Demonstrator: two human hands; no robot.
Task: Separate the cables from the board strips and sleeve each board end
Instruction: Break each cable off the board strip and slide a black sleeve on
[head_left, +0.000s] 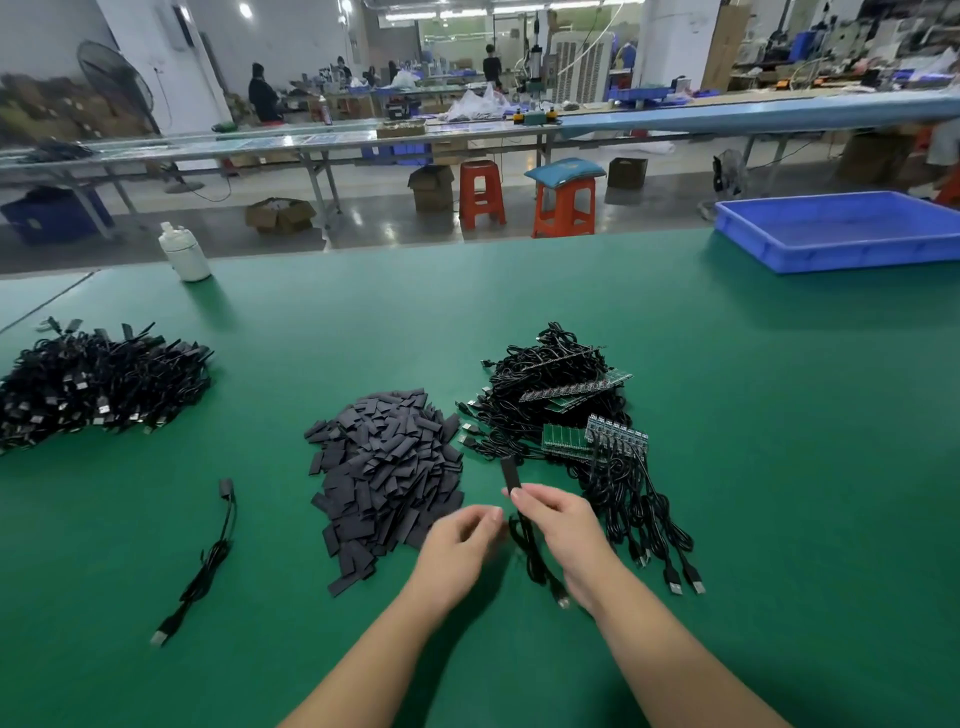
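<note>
Cable (530, 551) with sleeve (510, 472) on board end, pinched in right hand (558, 525), near table centre. Left hand (460, 540) loosely curled, empty. Seat sleeve fully, squarely over board before release.

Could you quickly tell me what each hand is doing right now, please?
Left hand: loosely curled, holding nothing.
Right hand: pinching a sleeved cable.

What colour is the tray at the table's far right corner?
Blue. The tray shows clearly in the head view, the only one.
</note>
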